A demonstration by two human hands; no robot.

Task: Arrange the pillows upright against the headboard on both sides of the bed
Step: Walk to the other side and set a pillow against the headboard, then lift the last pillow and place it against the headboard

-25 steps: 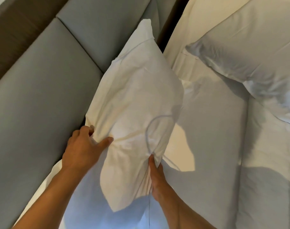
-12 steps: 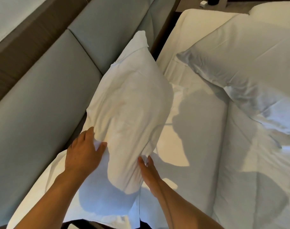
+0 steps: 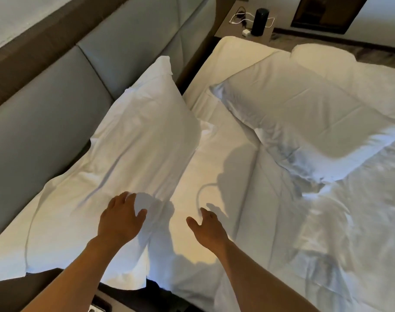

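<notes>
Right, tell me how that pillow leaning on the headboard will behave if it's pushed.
The pillow is probably soft and floppy: its case is creased and its lower end sags. Leaning on the headboard, it may slump rather than tip.

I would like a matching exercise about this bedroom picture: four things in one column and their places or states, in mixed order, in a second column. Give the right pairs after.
Things:
1. near pillow
2. far pillow
3. black cylinder
4. right hand

Places or states:
A. stands on the bedside table beside white cables
B. leans against the grey headboard
C. open, above the sheet, holds nothing
D. lies flat on the bed, away from the headboard

Right pairs: 1-B, 2-D, 3-A, 4-C
</notes>
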